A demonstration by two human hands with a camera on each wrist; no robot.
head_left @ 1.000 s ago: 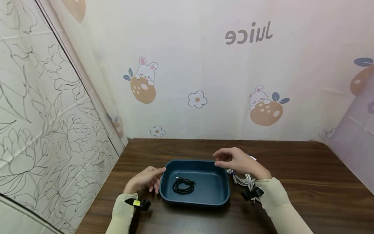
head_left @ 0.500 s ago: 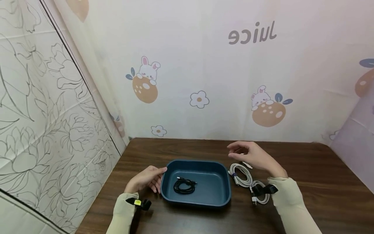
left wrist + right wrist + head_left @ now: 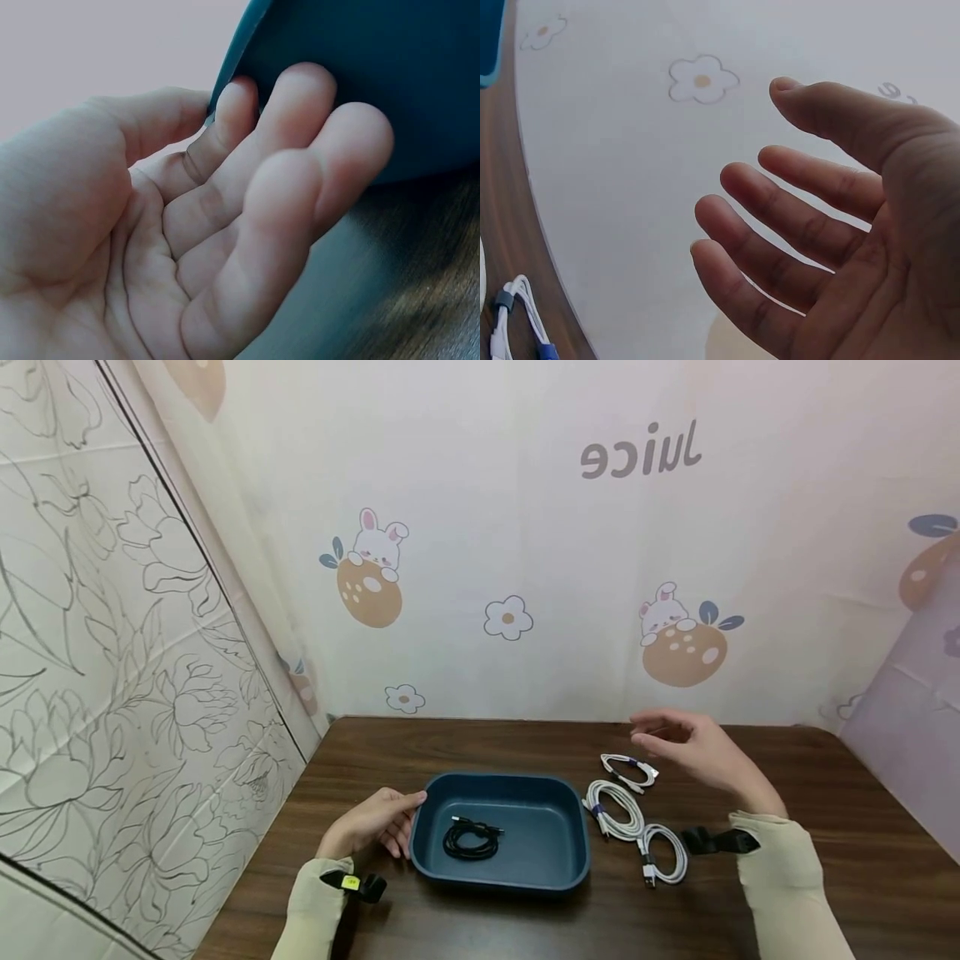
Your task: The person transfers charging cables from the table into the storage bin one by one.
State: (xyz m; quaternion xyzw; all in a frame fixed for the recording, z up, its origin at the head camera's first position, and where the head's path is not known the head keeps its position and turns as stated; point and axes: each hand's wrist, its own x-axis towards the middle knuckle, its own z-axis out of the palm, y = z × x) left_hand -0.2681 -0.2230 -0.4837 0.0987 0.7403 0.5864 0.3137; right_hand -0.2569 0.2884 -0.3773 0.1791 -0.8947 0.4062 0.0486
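My left hand (image 3: 375, 824) holds the left end of a dark blue rectangular tray (image 3: 538, 845), thumb at the rim and fingers at the outside wall. The left wrist view shows those fingertips against the tray wall (image 3: 420, 90). Inside the tray lies a coiled black cable (image 3: 471, 857). My right hand (image 3: 701, 752) hovers over the back right of the table, fingers loosely bent with nothing in them. Just left of it lies a small coiled white cable (image 3: 609, 766). A larger white coil (image 3: 637, 821) and another white coil (image 3: 681, 862) with a USB plug lie nearer, right of the tray.
The brown wood-grain table (image 3: 825, 827) runs back to a printed curtain (image 3: 480, 527) with rabbits, fruit and flowers. A line-drawn floral curtain (image 3: 150, 693) hangs along the left side.
My right hand has moved right and back, away from the tray and the white cables, which show uncovered now. My left hand has kept its hold on the tray.
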